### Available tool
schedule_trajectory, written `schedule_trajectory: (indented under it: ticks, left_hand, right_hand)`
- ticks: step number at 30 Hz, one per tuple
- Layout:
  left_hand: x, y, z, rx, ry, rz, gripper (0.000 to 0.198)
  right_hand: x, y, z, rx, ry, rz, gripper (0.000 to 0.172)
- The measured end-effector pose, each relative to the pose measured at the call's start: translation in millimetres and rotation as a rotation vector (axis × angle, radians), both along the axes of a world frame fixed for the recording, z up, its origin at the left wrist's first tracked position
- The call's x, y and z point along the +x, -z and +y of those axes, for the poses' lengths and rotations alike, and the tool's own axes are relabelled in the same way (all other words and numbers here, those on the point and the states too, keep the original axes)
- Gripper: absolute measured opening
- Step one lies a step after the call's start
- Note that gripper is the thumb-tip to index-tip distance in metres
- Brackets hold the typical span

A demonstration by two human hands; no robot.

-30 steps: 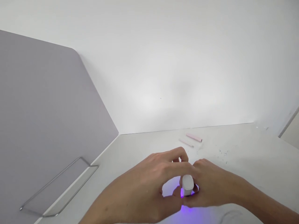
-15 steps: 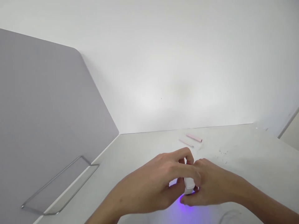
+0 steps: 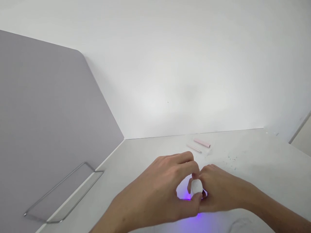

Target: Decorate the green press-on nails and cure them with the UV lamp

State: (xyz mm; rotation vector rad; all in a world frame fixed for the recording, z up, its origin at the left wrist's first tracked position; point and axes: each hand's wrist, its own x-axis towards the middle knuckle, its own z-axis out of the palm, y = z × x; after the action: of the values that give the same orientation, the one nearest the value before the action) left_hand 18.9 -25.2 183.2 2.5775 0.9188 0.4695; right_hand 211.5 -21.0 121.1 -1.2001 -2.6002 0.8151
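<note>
As the white device (image 3: 196, 187) points its end up at you, long axis apparently running down toward the violet glow (image 3: 191, 223), your left hand (image 3: 161, 189) pinches its top from the left, and your right hand (image 3: 220, 187), equally near, curls around it lower down.

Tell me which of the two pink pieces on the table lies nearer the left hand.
The thin pale-pink rod: it lies closer to the left hand, while the thicker pink tube lies beyond it.
</note>
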Motion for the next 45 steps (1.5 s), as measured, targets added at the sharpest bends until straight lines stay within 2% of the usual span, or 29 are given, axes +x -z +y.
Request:
schedule_trajectory:
  ticks: [8,14,16,19,23,25,30,35,38,41,43,45]
  left_hand:
    - [0.3,-4.2,-0.2,0.020,0.015,0.004,0.006]
    - [-0.6,-1.5,0.6,0.008,0.011,0.006,0.007]
    - [-1.2,-2.5,0.7,0.000,0.012,0.011,0.008]
    - [-3.0,-6.5,2.0,-0.051,0.038,0.017,0.019]
    - [-6.9,-11.9,8.0,-0.170,0.121,-0.004,0.041]
    - [-8.2,-12.0,12.1,-0.198,0.140,-0.015,0.045]
    - [-8.2,-6.7,19.5,-0.240,0.188,-0.016,0.038]
    - [-7.7,-9.1,18.0,-0.253,0.196,-0.021,0.038]
    - [-4.1,-9.5,10.7,-0.163,0.131,-0.021,0.031]
    - [3.6,-2.9,-0.4,0.081,-0.045,0.016,0.013]
    - [9.3,3.7,-7.3,0.271,-0.111,0.028,0.018]
    - [13.8,9.0,-12.2,0.389,-0.117,0.028,0.019]
  right_hand:
    - [-0.1,-4.7,-1.4,0.048,-0.003,0.082,0.037]
    - [0.8,-2.7,-1.7,0.016,-0.008,0.044,0.031]
    - [1.3,-2.2,-1.5,0.027,-0.009,0.045,0.034]
    - [1.9,-2.3,-0.9,0.061,-0.007,0.041,0.038]
    - [2.2,-4.7,-0.9,0.042,0.000,0.008,0.027]
    - [2.4,-6.7,-1.2,0.028,0.006,-0.008,0.022]
    - [3.1,-9.9,-2.3,0.002,0.017,-0.015,0.019]
    - [3.7,-9.4,-2.7,-0.006,0.016,0.003,0.030]
    - [4.2,-8.9,-2.0,0.056,-0.009,0.027,0.033]
    - [5.0,-8.6,-1.4,0.124,-0.040,0.057,0.039]
    - [5.3,-8.3,-1.4,0.152,-0.057,0.055,0.040]
    - [5.4,-8.0,-1.5,0.164,-0.066,0.049,0.038]
